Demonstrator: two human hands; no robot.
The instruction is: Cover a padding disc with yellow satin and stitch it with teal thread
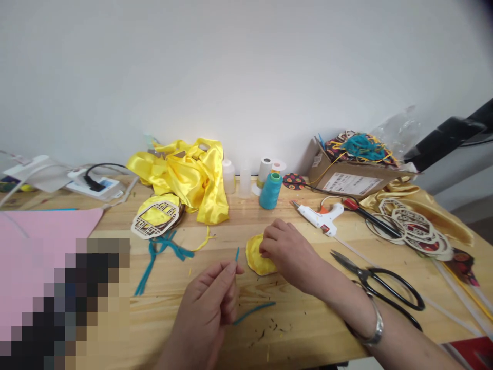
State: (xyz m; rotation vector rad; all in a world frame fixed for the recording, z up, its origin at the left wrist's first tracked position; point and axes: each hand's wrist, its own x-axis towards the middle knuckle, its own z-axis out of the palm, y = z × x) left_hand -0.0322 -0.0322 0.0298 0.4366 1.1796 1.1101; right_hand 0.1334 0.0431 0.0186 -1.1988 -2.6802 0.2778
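My left hand (210, 303) is closed in a pinch on a thin teal cord (250, 310); one end sticks up above my fingertips and the other trails onto the wooden table (292, 339). My right hand (287, 249), a silver bangle on its wrist, rests with curled fingers on a small round yellow satin pad (256, 257) and holds it down at its right side. The two hands are a short gap apart.
Black scissors (379, 285) lie right of my right arm, a white glue gun (321, 216) behind them. A teal thread spool (270, 190), crumpled yellow satin (188, 177), a carved cream frame (154, 218), loose teal cords (162, 254), pink paper (34, 241) and a cardboard box (352, 177) surround the spot.
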